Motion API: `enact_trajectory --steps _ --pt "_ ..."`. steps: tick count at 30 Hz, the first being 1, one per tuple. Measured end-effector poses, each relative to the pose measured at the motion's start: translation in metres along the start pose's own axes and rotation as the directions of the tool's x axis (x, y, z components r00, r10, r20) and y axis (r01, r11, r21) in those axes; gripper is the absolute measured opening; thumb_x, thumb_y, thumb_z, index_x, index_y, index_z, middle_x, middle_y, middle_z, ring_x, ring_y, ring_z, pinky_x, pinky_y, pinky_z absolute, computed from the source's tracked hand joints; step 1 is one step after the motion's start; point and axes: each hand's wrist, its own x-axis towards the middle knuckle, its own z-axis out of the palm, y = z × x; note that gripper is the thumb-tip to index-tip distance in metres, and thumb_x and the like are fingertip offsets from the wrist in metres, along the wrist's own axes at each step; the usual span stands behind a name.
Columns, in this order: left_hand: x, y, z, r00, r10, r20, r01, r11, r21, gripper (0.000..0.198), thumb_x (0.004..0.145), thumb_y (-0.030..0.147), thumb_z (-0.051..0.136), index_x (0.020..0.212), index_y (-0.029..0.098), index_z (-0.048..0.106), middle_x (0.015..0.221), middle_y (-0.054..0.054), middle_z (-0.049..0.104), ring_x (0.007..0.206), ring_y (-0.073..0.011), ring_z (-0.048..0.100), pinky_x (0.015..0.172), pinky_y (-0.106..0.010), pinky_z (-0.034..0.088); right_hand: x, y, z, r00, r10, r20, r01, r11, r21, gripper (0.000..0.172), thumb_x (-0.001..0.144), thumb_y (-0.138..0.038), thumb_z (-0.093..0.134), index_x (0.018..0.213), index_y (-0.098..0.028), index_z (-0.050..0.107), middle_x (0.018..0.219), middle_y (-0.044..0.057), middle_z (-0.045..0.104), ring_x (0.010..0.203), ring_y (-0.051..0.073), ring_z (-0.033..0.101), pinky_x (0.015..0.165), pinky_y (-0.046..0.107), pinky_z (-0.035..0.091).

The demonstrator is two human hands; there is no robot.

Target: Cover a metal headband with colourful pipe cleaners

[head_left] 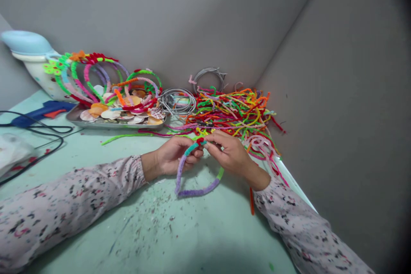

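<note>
A loop wrapped in fuzzy pipe cleaner (197,192), purple with teal, green and red parts, hangs between my hands, its lower end bent to a corner. My left hand (178,156) has its fingers closed round the teal and red part at the top. Across from it, my right hand (227,152) pinches the loop beside the red bit with thumb and forefinger. The right fingers partly hide the loop's right side, where a green piece shows below them.
Behind my hands lies a heap of coloured pipe cleaners (231,111) beside coiled grey wire (178,102). A metal tray (125,126) holds shells and wrapped hoops. At the left are a blue glue gun (41,112), black cable and a white container (41,68). Walls stand behind and right.
</note>
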Motion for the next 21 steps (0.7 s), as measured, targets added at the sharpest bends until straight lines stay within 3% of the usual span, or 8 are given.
enact_trajectory --steps 4,14,21 --pt "0.0001 -0.0010 0.0003 1.000 0.014 -0.012 -0.014 1.000 0.017 0.012 0.073 0.012 0.052 0.084 0.008 0.056 0.064 -0.001 0.046 0.042 -0.0041 0.032 0.033 -0.013 0.024 0.0010 -0.0005 0.0001 1.000 -0.009 0.002 0.009 1.000 0.001 0.016 0.089 -0.021 0.050 0.096 -0.020 0.065 0.082 0.002 0.062 0.079 0.014 0.055 0.073 0.027 0.042" --pt "-0.0014 -0.0002 0.0024 0.999 -0.026 0.025 0.026 0.999 -0.028 0.014 0.071 0.013 0.052 0.084 0.009 0.056 0.063 0.000 0.045 0.044 -0.0057 0.037 0.035 -0.013 0.029 0.0010 -0.0013 -0.0015 1.000 -0.017 0.001 0.017 1.000 0.002 0.017 0.089 -0.022 0.050 0.096 -0.020 0.065 0.082 0.002 0.062 0.079 0.014 0.055 0.073 0.027 0.043" --pt "-0.0006 -0.0004 0.0021 0.999 -0.030 0.035 0.031 0.999 -0.025 0.010 0.073 0.013 0.050 0.082 0.010 0.054 0.061 0.001 0.041 0.042 -0.0050 0.032 0.034 -0.013 0.024 0.0016 -0.0003 -0.0006 0.999 -0.040 0.001 0.040 0.999 0.016 0.015 0.089 -0.021 0.051 0.095 -0.020 0.065 0.080 0.002 0.061 0.077 0.014 0.054 0.072 0.027 0.043"
